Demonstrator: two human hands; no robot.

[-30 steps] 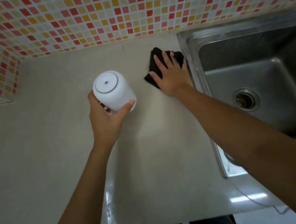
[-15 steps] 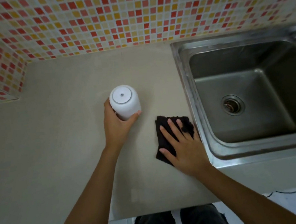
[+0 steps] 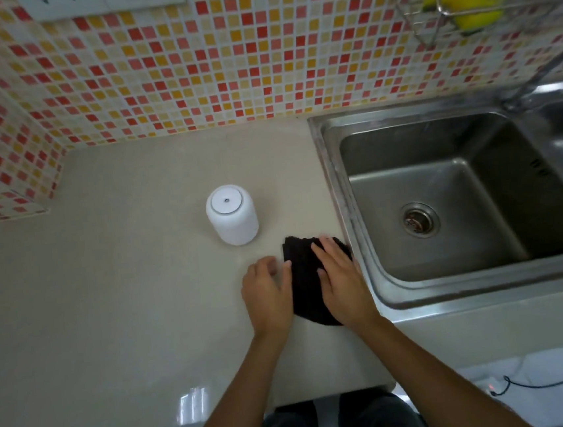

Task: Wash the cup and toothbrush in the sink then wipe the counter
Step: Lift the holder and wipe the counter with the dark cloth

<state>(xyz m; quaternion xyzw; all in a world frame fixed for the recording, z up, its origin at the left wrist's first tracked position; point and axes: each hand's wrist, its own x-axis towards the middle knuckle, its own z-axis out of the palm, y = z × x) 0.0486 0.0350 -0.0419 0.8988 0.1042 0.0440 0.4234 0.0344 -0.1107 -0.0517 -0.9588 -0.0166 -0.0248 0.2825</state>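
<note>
Standing free now, the cup — both hands on the cloth.

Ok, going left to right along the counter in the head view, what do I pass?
Cup, upside down on the counter → left hand → black cloth → right hand, flat on the cloth → sink → drain.

I see soft, even indoor light, fairly dim. A bright window-like glare sits on the counter at its near edge. Wide-angle bending curves the tiled wall and the sink; the corners blur, and fingertips smear slightly.
</note>
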